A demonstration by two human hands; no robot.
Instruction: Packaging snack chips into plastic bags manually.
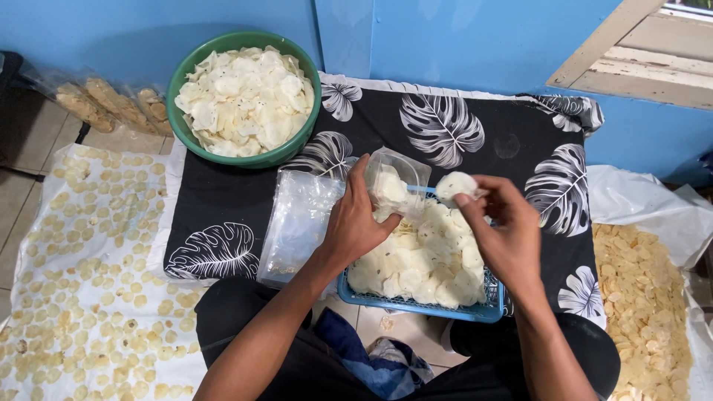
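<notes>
A black cloth (490, 141) printed with large white leaves covers the low surface in the middle of the scene, running from the far blue wall (460, 41) toward the person's knees. To the left, a white sheet (44, 349) on the floor is strewn with many small pale yellow discs (96, 260); to the right, a second white sheet (639, 204) carries a dense heap of similar yellowish chips (646, 297). At the far left of the cloth stands a round green bowl (178, 122) heaped with thin white crackers (245, 100). Filled clear packets (111, 104) lie on the floor beyond it, by the wall.

Near the middle, a blue mesh basket (416, 306) sits on the near edge of the cloth, full of white round crackers (423, 263). Just left of it lies a flat stack of empty clear plastic bags (301, 223), touching the basket's side.

Above the far part of the basket, the left hand (356, 223) is closed around a small clear bag (397, 182), holding it upright with its mouth open; some white crackers already show inside. The right hand (505, 230) is beside it, thumb and fingers pinched together on a small stack of white crackers (454, 186), held just right of the bag's mouth and not yet inside it.
</notes>
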